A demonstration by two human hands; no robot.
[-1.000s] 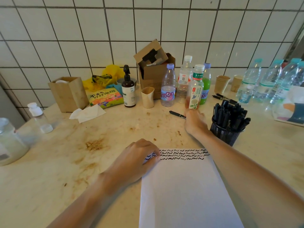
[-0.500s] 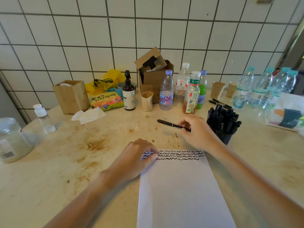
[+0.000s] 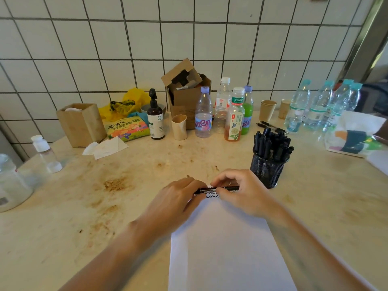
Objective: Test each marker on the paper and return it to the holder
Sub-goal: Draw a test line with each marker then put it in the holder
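Your stained counter carries a white sheet of paper, wavy black lines at its far edge. Just right of that edge stands the mesh holder, packed with black markers. Your left hand and right hand both grip one black marker level above those lines.

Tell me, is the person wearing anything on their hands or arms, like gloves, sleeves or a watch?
Nothing shows. The left hand and right hand are bare, with no gloves or rings visible, and both forearms are uncovered down to the frame edge: no sleeves, watch or bracelet in view.
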